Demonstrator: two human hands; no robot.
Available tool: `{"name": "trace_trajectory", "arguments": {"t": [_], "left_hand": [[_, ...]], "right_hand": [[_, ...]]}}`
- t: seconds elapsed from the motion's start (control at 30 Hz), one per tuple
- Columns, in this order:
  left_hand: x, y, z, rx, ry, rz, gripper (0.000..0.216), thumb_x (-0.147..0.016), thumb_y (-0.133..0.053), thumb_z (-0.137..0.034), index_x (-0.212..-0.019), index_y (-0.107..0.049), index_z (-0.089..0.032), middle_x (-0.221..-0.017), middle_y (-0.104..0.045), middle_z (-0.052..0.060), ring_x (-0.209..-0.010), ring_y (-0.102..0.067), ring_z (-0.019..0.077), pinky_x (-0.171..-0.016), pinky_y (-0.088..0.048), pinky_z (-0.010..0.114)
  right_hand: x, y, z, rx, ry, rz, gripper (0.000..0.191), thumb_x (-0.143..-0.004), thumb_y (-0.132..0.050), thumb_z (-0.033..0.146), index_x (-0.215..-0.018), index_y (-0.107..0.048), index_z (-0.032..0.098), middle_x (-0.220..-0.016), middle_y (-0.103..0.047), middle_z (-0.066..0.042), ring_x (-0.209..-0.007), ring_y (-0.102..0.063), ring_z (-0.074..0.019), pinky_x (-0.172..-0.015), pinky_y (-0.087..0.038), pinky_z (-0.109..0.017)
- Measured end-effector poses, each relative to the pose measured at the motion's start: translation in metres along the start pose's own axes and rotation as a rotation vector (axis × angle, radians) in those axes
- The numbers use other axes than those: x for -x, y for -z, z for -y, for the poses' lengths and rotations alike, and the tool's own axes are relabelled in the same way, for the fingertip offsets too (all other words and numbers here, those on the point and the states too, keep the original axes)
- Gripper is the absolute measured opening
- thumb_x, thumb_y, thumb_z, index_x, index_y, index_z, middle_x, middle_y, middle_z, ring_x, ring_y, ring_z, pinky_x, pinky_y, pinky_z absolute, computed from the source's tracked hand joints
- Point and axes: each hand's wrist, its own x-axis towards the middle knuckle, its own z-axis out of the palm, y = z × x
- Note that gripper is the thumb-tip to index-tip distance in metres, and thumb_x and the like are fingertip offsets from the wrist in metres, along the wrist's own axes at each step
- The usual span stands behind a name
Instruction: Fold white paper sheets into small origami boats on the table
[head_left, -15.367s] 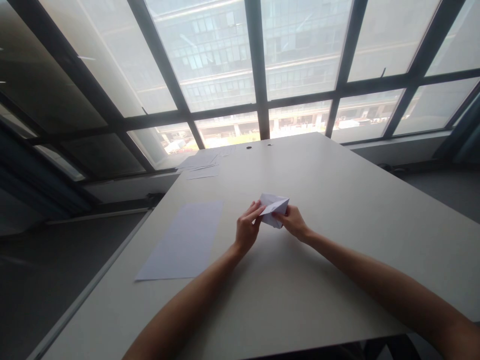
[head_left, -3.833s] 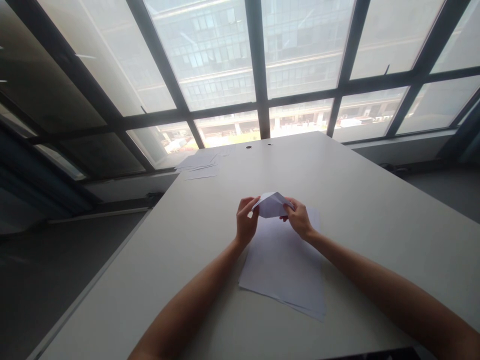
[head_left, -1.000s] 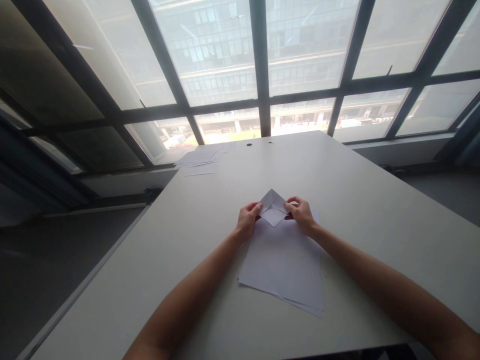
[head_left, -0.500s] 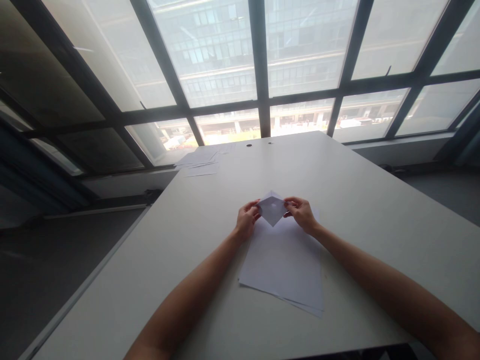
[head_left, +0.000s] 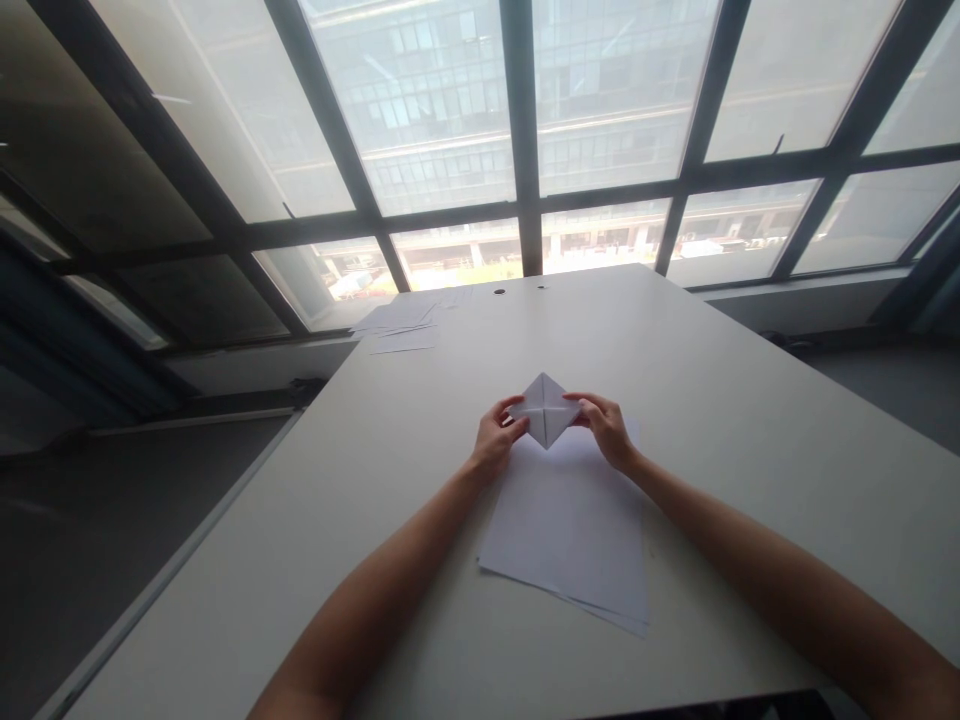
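Observation:
A small folded white paper (head_left: 545, 412), diamond-shaped with creases crossing at its middle, is held up above the far end of a stack of white sheets (head_left: 568, 535). My left hand (head_left: 496, 436) pinches its left corner between thumb and fingers. On the opposite side, my right hand (head_left: 604, 428) grips the right corner, with some of its fingers hidden behind the paper. The stacked sheets lie slightly fanned on the table, their far end partly covered by the folded paper and my hands.
The white table (head_left: 720, 480) stretches away towards large dark-framed windows (head_left: 529, 130). Several loose sheets (head_left: 397, 322) lie at its far left corner. Near the far edge is a round dark hole (head_left: 499, 291). Something dark (head_left: 750, 705) shows at the table's near edge.
The folded paper now shows a face with crossed creases instead of a mostly plain lower face. Its lower point has risen slightly, and the fingers of both hands have shifted on its corners.

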Motion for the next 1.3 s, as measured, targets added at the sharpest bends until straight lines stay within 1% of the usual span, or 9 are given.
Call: {"name": "trace_trajectory", "arguments": {"t": [0.17,0.3,0.53,0.67,0.73,0.83,0.93,1.13,1.3], "left_hand": [[0.001,0.0,-0.001,0.002,-0.058,-0.008,0.076,-0.065,-0.085,-0.034,-0.133,-0.056,-0.017,-0.104,-0.069,0.009,-0.089,-0.066,0.0202,-0.08,-0.052,0.031],[0.002,-0.002,-0.005,-0.054,-0.142,-0.013,0.077,-0.071,-0.082,-0.033,-0.14,-0.049,-0.022,-0.107,-0.07,0.008,-0.094,-0.067,0.0216,-0.084,-0.053,0.033],[0.003,0.0,-0.009,-0.402,-0.333,-0.055,0.039,-0.076,-0.078,-0.032,-0.112,-0.071,-0.02,-0.106,-0.067,0.01,-0.092,-0.065,0.0225,-0.085,-0.054,0.038],[0.005,-0.002,-0.015,-0.476,-0.432,-0.124,0.023,-0.073,-0.08,-0.034,-0.093,-0.075,-0.022,-0.106,-0.062,0.01,-0.104,-0.06,0.0251,-0.089,-0.052,0.039],[0.006,-0.004,-0.017,-0.378,-0.383,-0.087,0.026,-0.072,-0.081,-0.036,-0.091,-0.073,-0.02,-0.103,-0.064,0.01,-0.103,-0.06,0.0251,-0.092,-0.051,0.04],[0.008,-0.009,-0.017,-0.158,-0.183,0.017,0.036,-0.075,-0.077,-0.043,-0.099,-0.068,-0.017,-0.091,-0.068,0.007,-0.088,-0.065,0.0221,-0.081,-0.054,0.039],[0.01,-0.011,-0.013,-0.033,-0.063,0.023,0.038,-0.077,-0.074,-0.047,-0.095,-0.067,-0.015,-0.09,-0.069,0.007,-0.083,-0.066,0.0206,-0.075,-0.055,0.036],[0.008,-0.008,-0.009,-0.019,-0.085,-0.012,0.033,-0.078,-0.074,-0.043,-0.088,-0.068,-0.012,-0.088,-0.069,0.008,-0.081,-0.066,0.0197,-0.079,-0.054,0.036],[0.014,-0.018,-0.011,0.0,-0.001,0.061,0.056,-0.075,-0.078,-0.041,-0.122,-0.058,-0.018,-0.099,-0.069,0.009,-0.087,-0.067,0.0215,-0.076,-0.056,0.036]], "right_hand": [[-0.001,0.0,0.002,0.206,0.012,-0.026,0.048,-0.076,-0.072,0.041,-0.115,-0.071,0.014,-0.085,-0.074,-0.007,-0.061,-0.06,-0.0165,-0.058,-0.053,-0.031],[-0.003,0.0,-0.001,0.198,0.032,0.033,0.051,-0.076,-0.073,0.038,-0.121,-0.068,0.015,-0.088,-0.074,-0.008,-0.069,-0.064,-0.0196,-0.064,-0.054,-0.033],[-0.003,0.0,0.001,0.252,0.157,0.008,0.028,-0.081,-0.07,0.036,-0.103,-0.072,0.02,-0.101,-0.069,-0.008,-0.087,-0.065,-0.0211,-0.079,-0.055,-0.036],[-0.002,-0.001,0.007,0.305,0.209,-0.052,0.021,-0.079,-0.07,0.041,-0.086,-0.073,0.021,-0.109,-0.064,-0.009,-0.101,-0.062,-0.0236,-0.084,-0.053,-0.037],[-0.002,-0.002,0.008,0.266,0.158,-0.046,0.022,-0.078,-0.071,0.042,-0.084,-0.072,0.02,-0.098,-0.068,-0.008,-0.092,-0.064,-0.0228,-0.08,-0.054,-0.036],[-0.002,-0.003,0.007,0.181,0.037,-0.051,0.026,-0.077,-0.071,0.042,-0.085,-0.071,0.017,-0.072,-0.068,-0.004,-0.065,-0.063,-0.0186,-0.061,-0.052,-0.032],[-0.001,-0.005,0.006,0.139,-0.027,-0.077,0.029,-0.075,-0.073,0.043,-0.085,-0.07,0.016,-0.064,-0.066,-0.002,-0.053,-0.06,-0.0162,-0.051,-0.048,-0.028],[0.001,-0.009,0.011,0.098,-0.1,-0.028,0.036,-0.071,-0.076,0.045,-0.091,-0.072,0.016,-0.078,-0.071,-0.005,-0.057,-0.062,-0.0152,-0.053,-0.052,-0.029],[0.004,-0.011,0.008,0.039,-0.154,-0.018,0.032,-0.069,-0.078,0.044,-0.078,-0.069,0.015,-0.074,-0.069,-0.005,-0.065,-0.064,-0.0168,-0.058,-0.055,-0.03]]}}
